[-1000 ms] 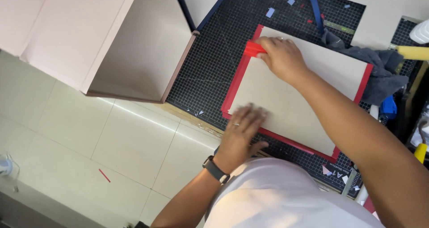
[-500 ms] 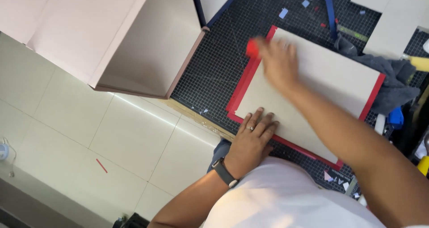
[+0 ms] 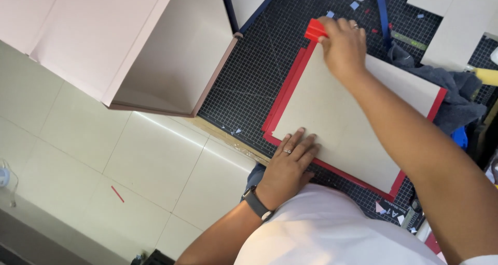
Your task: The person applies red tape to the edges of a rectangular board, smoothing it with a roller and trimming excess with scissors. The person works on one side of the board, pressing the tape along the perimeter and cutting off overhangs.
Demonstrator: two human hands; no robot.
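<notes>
A beige board [image 3: 337, 119] lies flat on a red sheet [image 3: 282, 96] whose edges show as a narrow border around it, both resting on a black gridded cutting mat [image 3: 259, 62] on the table. The right hand [image 3: 342, 44] is clenched around a small red block-shaped tool [image 3: 315, 30] at the board's far left corner, its edge pressed down where the red border meets the board — a grip that looks suited to bearing down on that border. The left hand [image 3: 290, 164] is released, fingers spread flat on the near corner of the board, apparently to keep it from sliding under the other hand's pressure; a ring and a dark wristband [image 3: 257, 202] show on it.

Outward from there, a pale pink open box [image 3: 129, 47] stands at the mat's left edge, its opening facing the camera. A dark grey cloth [image 3: 446, 88] lies crumpled just beyond the board's right side, with a blue strap [image 3: 383, 13] and small paper scraps scattered on the mat. More beige boards [image 3: 456, 21] sit at the upper right. Cream floor tiles [image 3: 155, 166] fill the lower left.
</notes>
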